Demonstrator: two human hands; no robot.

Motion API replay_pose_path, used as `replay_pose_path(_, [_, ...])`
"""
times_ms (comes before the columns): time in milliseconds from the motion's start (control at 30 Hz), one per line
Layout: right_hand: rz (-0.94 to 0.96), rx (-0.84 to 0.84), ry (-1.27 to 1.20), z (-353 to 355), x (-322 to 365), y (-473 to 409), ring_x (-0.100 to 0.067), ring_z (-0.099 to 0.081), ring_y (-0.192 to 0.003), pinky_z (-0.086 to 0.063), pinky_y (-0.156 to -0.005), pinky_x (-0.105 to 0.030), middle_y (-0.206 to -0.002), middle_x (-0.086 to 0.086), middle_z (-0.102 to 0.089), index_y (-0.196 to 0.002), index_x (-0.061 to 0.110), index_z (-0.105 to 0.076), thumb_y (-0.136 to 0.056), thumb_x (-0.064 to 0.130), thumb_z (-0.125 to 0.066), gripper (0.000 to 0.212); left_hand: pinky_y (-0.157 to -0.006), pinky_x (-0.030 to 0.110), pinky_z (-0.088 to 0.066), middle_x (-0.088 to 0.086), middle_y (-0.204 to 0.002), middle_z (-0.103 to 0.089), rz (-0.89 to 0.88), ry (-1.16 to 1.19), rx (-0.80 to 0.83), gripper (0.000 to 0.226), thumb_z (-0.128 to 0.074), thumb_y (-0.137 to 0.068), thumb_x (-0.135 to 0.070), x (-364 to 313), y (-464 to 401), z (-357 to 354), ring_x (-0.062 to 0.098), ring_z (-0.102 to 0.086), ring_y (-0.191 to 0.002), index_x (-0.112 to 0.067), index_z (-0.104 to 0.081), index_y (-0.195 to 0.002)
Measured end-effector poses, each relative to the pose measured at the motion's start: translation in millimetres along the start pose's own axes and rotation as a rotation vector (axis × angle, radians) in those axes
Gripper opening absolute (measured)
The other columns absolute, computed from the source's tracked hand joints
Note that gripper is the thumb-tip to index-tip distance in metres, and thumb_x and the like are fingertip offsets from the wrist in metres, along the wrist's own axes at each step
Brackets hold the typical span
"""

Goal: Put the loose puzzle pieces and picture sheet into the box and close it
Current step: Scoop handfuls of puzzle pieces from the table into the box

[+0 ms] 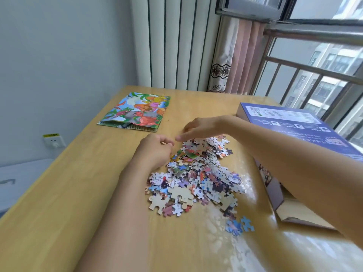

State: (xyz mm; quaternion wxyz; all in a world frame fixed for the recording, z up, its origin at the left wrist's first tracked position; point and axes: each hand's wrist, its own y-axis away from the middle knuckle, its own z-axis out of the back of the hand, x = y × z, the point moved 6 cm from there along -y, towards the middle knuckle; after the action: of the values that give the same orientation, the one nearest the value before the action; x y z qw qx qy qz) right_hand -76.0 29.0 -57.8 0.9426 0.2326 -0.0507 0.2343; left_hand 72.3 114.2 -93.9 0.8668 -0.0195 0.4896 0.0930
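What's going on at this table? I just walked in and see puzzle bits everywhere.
A person is tidying up a jigsaw. Both hands, left hand and right hand, are at the far edge of the pile of loose pieces on the wooden table. The picture sheet lies apart, and the blue box sits to the right; no pieces look packed yet.

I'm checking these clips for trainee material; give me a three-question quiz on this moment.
1. True or false: the picture sheet already lies inside the box.
2. Which hand reaches across the far end of the puzzle pieces: A left hand, B right hand?
3. Fill in: the blue box lies on the table on the ___ side of the pile.

Key: 1 false, it lies on the table; 2 B; 3 right.
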Motion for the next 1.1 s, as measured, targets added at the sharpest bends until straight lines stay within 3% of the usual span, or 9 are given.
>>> replay_pose_path(100, [0.0, 0.1, 0.14, -14.1, 9.8, 45.1, -0.024, -0.031, -0.147, -0.029, -0.119, -0.048, -0.161, 0.003, -0.028, -0.157, 0.025, -0.026, -0.061, 0.09, -0.058, 0.12, -0.059, 0.033, -0.05, 0.002, -0.081, -0.066, -0.032, -0.061, 0.044, 0.018, -0.055, -0.094, -0.022, -7.3, 3.5, -6.5, 0.021, -0.058, -0.064, -0.03, -0.07, -0.089])
replay_pose_path(167, [0.004, 0.129, 0.189, -25.1, 14.3, 66.6, -0.023, -0.027, -0.149, -0.028, -0.119, -0.047, -0.164, 0.006, -0.021, -0.159, 0.029, -0.017, -0.059, 0.083, -0.07, 0.125, -0.073, 0.035, -0.055, -0.004, -0.09, -0.065, -0.061, -0.111, 0.061, 0.016, -0.057, -0.095, -0.022, -12.0, 5.3, -8.4, 0.017, -0.062, -0.079, -0.029, -0.071, -0.092])
replay_pose_path(267, [0.0, 0.073, 0.172, -32.5, 14.2, 85.0, -0.023, -0.034, -0.145, -0.033, -0.114, -0.043, -0.16, 0.008, -0.027, -0.158, 0.034, -0.018, -0.055, 0.075, -0.081, 0.127, -0.078, 0.031, -0.053, -0.006, -0.099, -0.066, -0.073, -0.168, 0.059, 0.014, -0.06, -0.094, -0.022, -17.4, 11.1, -11.2, 0.016, -0.063, -0.09, -0.031, -0.071, -0.09])
replay_pose_path(400, [0.019, -0.037, 0.104, -39.6, 12.1, 92.4, -0.023, -0.045, -0.135, -0.041, -0.106, -0.041, -0.152, 0.007, -0.041, -0.153, 0.035, -0.03, -0.053, 0.07, -0.086, 0.12, -0.075, 0.032, -0.054, 0.001, -0.098, -0.068, -0.085, -0.138, 0.084, 0.02, -0.06, -0.094, -0.016, -22.3, 19.0, -15.2, 0.019, -0.065, -0.09, -0.029, -0.071, -0.083])
replay_pose_path(600, [0.037, -0.137, 0.05, -40.5, 13.3, 102.9, -0.022, -0.046, -0.136, -0.042, -0.11, -0.043, -0.154, 0.004, -0.044, -0.155, 0.035, -0.027, -0.064, 0.061, -0.085, 0.111, -0.059, 0.028, -0.051, 0.003, -0.086, -0.072, -0.086, -0.062, 0.068, 0.021, -0.052, -0.099, -0.013, -31.3, 26.4, -13.8, 0.015, -0.067, -0.074, -0.015, -0.071, -0.093])
replay_pose_path(733, [0.053, -0.144, 0.088, -51.3, 15.3, 105.7, -0.023, -0.047, -0.135, -0.045, -0.105, -0.042, -0.152, 0.005, -0.047, -0.158, 0.037, -0.018, -0.061, 0.071, -0.082, 0.121, -0.058, 0.027, -0.052, 0.004, -0.085, -0.074, -0.104, -0.057, 0.07, 0.019, -0.051, -0.1, -0.015, -35.1, 28.4, -15.0, 0.014, -0.07, -0.073, -0.014, -0.07, -0.096])
replay_pose_path(833, [0.11, -0.206, 0.12, -52.6, 18.3, 104.0, -0.025, -0.058, -0.115, -0.051, -0.091, -0.04, -0.127, 0.0, -0.062, -0.151, 0.034, -0.038, -0.076, 0.054, -0.079, 0.088, -0.058, 0.029, -0.053, 0.005, -0.084, -0.073, -0.105, -0.033, 0.062, 0.021, -0.05, -0.1, -0.014, -34.5, 27.7, -15.1, 0.015, -0.069, -0.068, -0.013, -0.07, -0.095])
replay_pose_path(967, [0.135, -0.339, 0.116, -47.6, 15.8, 111.5, -0.025, -0.062, -0.093, -0.057, -0.08, -0.043, -0.102, 0.004, -0.069, -0.127, 0.034, -0.06, -0.084, 0.043, -0.071, 0.045, -0.054, 0.027, -0.051, 0.006, -0.083, -0.072, -0.099, -0.013, 0.017, 0.022, -0.049, -0.1, -0.014, -32.0, 24.3, -12.7, 0.013, -0.065, -0.062, -0.013, -0.07, -0.093])
replay_pose_path(1100, [0.183, -0.53, 0.114, -43.9, 16.4, 119.3, -0.026, -0.065, -0.09, -0.057, -0.075, -0.042, -0.1, 0.003, -0.073, -0.124, 0.032, -0.062, -0.087, 0.048, -0.07, 0.041, -0.056, 0.026, -0.05, 0.004, -0.083, -0.071, -0.11, 0.021, -0.004, 0.022, -0.05, -0.1, -0.016, -34.2, 24.0, -11.6, 0.014, -0.064, -0.064, -0.013, -0.071, -0.093])
